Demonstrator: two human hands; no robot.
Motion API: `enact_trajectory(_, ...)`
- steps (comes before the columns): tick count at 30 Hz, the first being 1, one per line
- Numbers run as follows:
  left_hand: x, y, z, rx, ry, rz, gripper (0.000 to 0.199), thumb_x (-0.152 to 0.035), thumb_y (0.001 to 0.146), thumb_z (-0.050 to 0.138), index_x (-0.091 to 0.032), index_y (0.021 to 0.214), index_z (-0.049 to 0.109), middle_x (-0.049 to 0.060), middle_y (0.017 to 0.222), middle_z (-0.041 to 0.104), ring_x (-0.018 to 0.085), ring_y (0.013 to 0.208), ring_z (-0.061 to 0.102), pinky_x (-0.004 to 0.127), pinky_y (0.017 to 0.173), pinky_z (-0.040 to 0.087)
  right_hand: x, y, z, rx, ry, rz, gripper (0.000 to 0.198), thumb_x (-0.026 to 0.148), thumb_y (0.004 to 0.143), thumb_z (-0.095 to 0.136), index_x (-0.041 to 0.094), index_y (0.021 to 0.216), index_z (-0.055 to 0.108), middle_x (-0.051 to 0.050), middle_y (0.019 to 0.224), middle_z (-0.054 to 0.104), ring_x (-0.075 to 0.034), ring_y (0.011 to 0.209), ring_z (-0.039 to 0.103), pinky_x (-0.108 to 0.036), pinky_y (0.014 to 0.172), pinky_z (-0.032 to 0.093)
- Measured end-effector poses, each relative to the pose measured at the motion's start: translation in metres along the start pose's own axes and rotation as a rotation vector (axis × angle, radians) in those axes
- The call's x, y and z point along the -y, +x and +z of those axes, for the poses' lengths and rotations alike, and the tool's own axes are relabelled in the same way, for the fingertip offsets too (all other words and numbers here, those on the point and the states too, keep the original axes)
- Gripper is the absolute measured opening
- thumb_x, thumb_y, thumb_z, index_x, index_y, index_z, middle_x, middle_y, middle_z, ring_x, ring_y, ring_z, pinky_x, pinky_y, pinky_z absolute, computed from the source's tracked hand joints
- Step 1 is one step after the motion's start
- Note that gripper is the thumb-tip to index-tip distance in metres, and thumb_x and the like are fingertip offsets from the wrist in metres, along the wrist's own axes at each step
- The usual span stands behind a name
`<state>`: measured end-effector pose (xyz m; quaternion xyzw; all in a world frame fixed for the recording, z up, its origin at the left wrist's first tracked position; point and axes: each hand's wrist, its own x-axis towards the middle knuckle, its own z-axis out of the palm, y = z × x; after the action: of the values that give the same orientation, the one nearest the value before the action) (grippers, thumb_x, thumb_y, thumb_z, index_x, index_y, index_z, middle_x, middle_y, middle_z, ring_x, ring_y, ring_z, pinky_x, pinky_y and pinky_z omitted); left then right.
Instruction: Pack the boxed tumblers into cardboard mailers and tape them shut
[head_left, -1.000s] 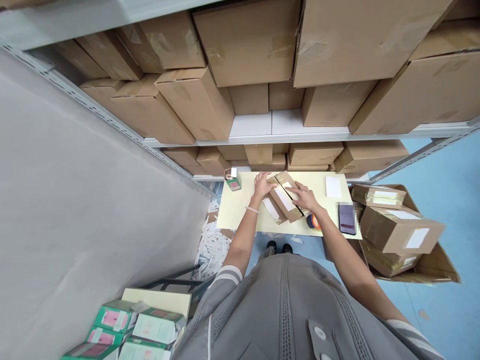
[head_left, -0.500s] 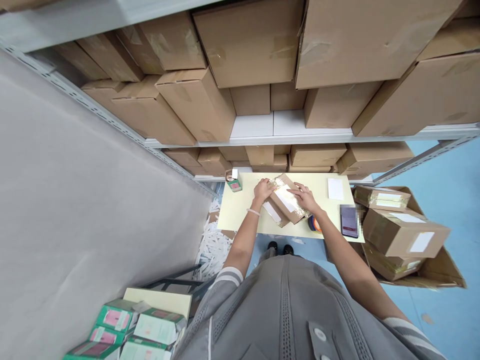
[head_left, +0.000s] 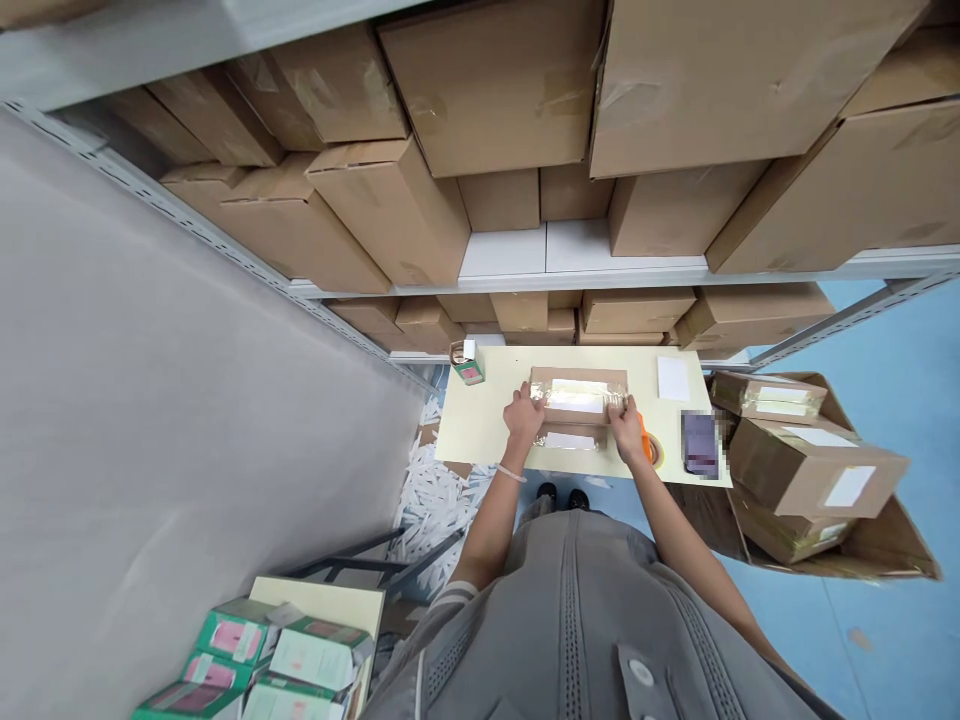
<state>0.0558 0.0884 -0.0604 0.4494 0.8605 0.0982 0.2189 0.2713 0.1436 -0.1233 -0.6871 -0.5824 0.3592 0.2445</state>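
Observation:
A taped cardboard box point(head_left: 579, 377) with white labels on its top and near side lies squarely on the pale yellow table point(head_left: 480, 430). My left hand point(head_left: 523, 414) grips its left end. At the right end, my right hand point(head_left: 625, 428) holds it with the fingers on the edge. Shiny clear tape runs across the label and round both ends. Close beside my right wrist rests an orange tape dispenser point(head_left: 649, 442) with a roll on it. The palms and the box's underside are hidden.
A small green carton point(head_left: 469, 365) stands at the table's back left, white paper point(head_left: 673, 378) and a phone point(head_left: 700, 443) at the right. A big open carton point(head_left: 892, 545) of packed boxes stands beside the table. Shelves of cardboard boxes rise behind; shredded paper point(head_left: 435, 505) covers the floor at left.
The box has turned from a slant to lie level across the table. My right hand has moved from its label to its right end, and the tape dispenser shows more fully.

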Motion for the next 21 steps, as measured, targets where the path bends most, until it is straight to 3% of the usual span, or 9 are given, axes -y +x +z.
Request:
enact_trajectory(3, -0.002, -0.008, 0.005, -0.037, 0.026, 0.016, 0.066, -0.045, 0.097, 0.043, -0.017, 0.155, 0.027, 0.017, 0.132, 0.057, 0.031, 0.115, 0.063, 0.04, 0.094, 0.047, 0.009, -0.006, 0.001, 0.005, -0.061, -0.039, 0.079, 0.048, 0.091, 0.033, 0.001, 0.154, 0.026, -0.025, 0.15, 0.045, -0.033, 0.139, 0.043, -0.044, 0.109, 0.04)
enact_trajectory(7, -0.003, -0.015, 0.008, -0.058, 0.055, 0.054, 0.068, -0.045, 0.098, 0.04, -0.016, 0.158, 0.022, 0.018, 0.132, 0.057, 0.031, 0.115, 0.063, 0.038, 0.093, 0.047, 0.015, -0.004, -0.008, 0.004, -0.08, -0.11, 0.072, 0.045, 0.092, 0.034, 0.007, 0.153, 0.033, -0.02, 0.148, 0.049, -0.033, 0.134, 0.049, -0.045, 0.107, 0.041)
enact_trajectory(11, -0.002, -0.022, 0.011, -0.08, 0.071, 0.038, 0.066, -0.048, 0.1, 0.035, -0.018, 0.158, 0.023, 0.018, 0.134, 0.056, 0.03, 0.112, 0.064, 0.039, 0.095, 0.046, 0.014, -0.002, -0.013, -0.001, -0.096, -0.153, 0.07, 0.045, 0.092, 0.035, 0.01, 0.153, 0.038, -0.018, 0.143, 0.056, -0.032, 0.126, 0.055, -0.044, 0.106, 0.042)
enact_trajectory(16, 0.006, -0.023, 0.02, -0.103, 0.044, -0.019, 0.056, -0.036, 0.103, 0.024, -0.021, 0.157, 0.029, 0.016, 0.13, 0.06, 0.027, 0.11, 0.064, 0.039, 0.094, 0.047, 0.009, -0.005, -0.008, 0.02, -0.156, -0.141, 0.066, 0.04, 0.093, 0.036, 0.012, 0.154, 0.039, -0.019, 0.129, 0.065, -0.032, 0.115, 0.061, -0.043, 0.098, 0.046)
enact_trajectory(21, 0.015, -0.02, 0.029, -0.136, -0.04, -0.057, 0.053, -0.035, 0.103, 0.031, -0.029, 0.155, 0.032, 0.01, 0.127, 0.062, 0.023, 0.105, 0.066, 0.036, 0.094, 0.048, 0.006, -0.004, -0.007, 0.051, -0.197, -0.131, 0.067, 0.038, 0.094, 0.036, 0.013, 0.156, 0.035, -0.019, 0.13, 0.064, -0.03, 0.114, 0.062, -0.041, 0.096, 0.047)
